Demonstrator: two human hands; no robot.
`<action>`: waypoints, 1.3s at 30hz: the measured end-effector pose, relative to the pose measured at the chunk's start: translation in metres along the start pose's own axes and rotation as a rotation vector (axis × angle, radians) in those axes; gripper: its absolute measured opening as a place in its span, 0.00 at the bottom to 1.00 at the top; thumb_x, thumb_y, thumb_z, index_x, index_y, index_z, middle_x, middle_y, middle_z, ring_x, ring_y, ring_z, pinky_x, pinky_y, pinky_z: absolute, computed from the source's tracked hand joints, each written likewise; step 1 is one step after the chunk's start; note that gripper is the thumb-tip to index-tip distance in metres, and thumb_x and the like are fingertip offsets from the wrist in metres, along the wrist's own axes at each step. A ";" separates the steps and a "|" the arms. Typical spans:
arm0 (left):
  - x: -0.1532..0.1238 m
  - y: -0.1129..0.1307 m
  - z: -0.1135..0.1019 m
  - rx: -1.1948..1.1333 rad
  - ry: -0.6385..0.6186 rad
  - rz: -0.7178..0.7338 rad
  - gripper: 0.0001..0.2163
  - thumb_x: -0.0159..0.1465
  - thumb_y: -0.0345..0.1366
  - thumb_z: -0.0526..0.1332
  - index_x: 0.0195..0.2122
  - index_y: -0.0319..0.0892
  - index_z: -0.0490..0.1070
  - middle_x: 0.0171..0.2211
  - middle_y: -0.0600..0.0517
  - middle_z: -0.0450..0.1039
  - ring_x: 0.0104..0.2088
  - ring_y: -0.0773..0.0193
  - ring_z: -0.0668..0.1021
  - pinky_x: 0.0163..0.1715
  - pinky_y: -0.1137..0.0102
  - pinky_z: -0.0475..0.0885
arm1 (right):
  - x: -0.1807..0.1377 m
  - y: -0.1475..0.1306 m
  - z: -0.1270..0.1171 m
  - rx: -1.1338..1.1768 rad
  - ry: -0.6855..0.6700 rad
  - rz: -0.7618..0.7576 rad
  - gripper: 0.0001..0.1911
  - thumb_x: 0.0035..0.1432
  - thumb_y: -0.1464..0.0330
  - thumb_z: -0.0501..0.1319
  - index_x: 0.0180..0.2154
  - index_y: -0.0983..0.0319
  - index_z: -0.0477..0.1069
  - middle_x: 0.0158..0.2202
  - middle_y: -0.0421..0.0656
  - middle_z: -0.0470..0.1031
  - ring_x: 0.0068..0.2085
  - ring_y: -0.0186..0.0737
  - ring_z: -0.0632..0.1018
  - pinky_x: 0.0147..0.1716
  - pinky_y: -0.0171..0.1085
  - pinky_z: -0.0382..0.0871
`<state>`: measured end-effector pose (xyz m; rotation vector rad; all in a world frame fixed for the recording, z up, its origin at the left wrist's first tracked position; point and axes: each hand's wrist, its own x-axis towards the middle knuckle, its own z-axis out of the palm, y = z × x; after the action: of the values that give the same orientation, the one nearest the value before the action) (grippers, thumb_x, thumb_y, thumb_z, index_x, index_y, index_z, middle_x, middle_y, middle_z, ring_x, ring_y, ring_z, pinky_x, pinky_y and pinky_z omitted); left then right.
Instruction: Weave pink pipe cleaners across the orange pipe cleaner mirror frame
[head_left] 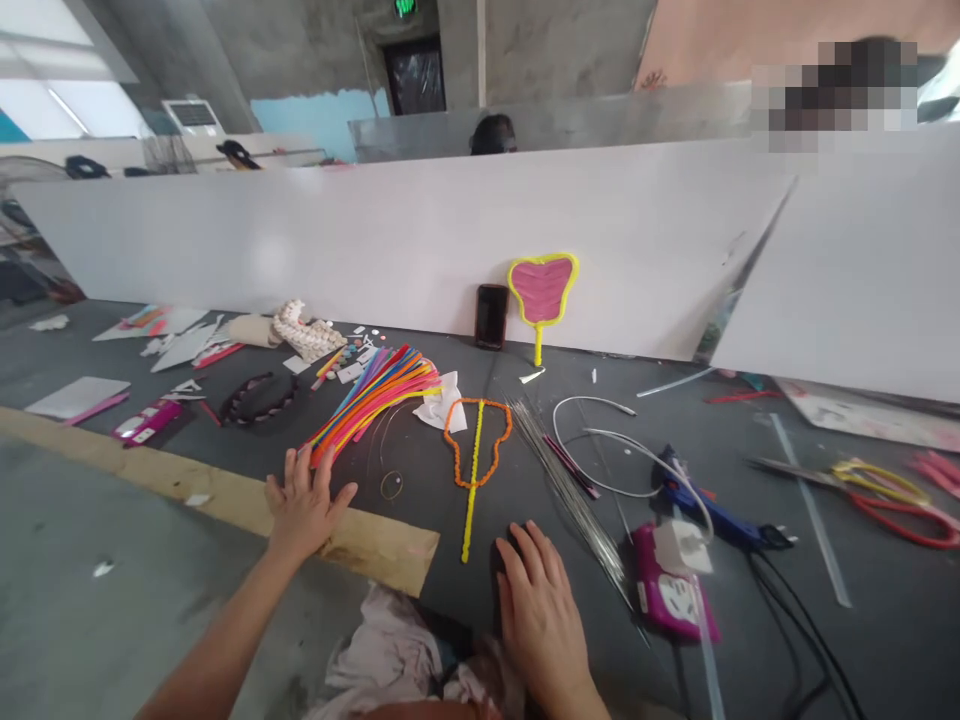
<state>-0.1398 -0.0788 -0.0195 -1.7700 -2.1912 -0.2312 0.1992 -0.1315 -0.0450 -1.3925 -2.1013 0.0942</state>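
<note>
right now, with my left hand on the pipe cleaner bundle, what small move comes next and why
Probably pinch one stem out of the pipe cleaner bundle with the left hand: its open fingers rest on the near ends. The orange and yellow frame lies unfilled, and the right hand lies flat beside it, holding nothing.

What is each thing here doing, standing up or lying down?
left hand, open, fingertips on the end of the pipe cleaner bundle
right hand, open, flat on the dark mat
pipe cleaner bundle, lying fanned out
orange frame, lying flat
pink fan, upright against the white board
phone, leaning on the board, screen dark
glue gun, lying on its side
power strip, a white plug in it
</note>
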 end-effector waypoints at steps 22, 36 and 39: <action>-0.003 0.000 -0.002 -0.052 0.004 -0.005 0.31 0.64 0.47 0.52 0.63 0.35 0.53 0.65 0.33 0.46 0.66 0.42 0.46 0.59 0.45 0.47 | -0.001 0.001 -0.001 0.111 0.057 0.009 0.11 0.61 0.72 0.53 0.43 0.60 0.71 0.47 0.49 0.74 0.52 0.50 0.71 0.48 0.52 0.71; -0.008 -0.001 -0.011 -0.238 0.124 0.029 0.29 0.65 0.45 0.51 0.63 0.32 0.53 0.63 0.30 0.50 0.65 0.40 0.47 0.58 0.43 0.47 | 0.013 0.005 -0.004 0.149 0.011 0.128 0.12 0.60 0.67 0.52 0.37 0.60 0.74 0.41 0.48 0.77 0.44 0.47 0.75 0.45 0.47 0.69; 0.003 0.013 -0.017 -0.321 0.148 0.163 0.25 0.64 0.42 0.53 0.60 0.35 0.59 0.60 0.34 0.57 0.64 0.41 0.51 0.59 0.45 0.47 | 0.045 0.007 -0.011 0.212 -0.103 0.404 0.14 0.60 0.64 0.51 0.42 0.61 0.72 0.36 0.46 0.78 0.38 0.43 0.78 0.39 0.40 0.70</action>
<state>-0.1252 -0.0787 -0.0038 -2.0121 -1.9795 -0.6849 0.1987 -0.0931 -0.0183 -1.6860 -1.7973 0.5458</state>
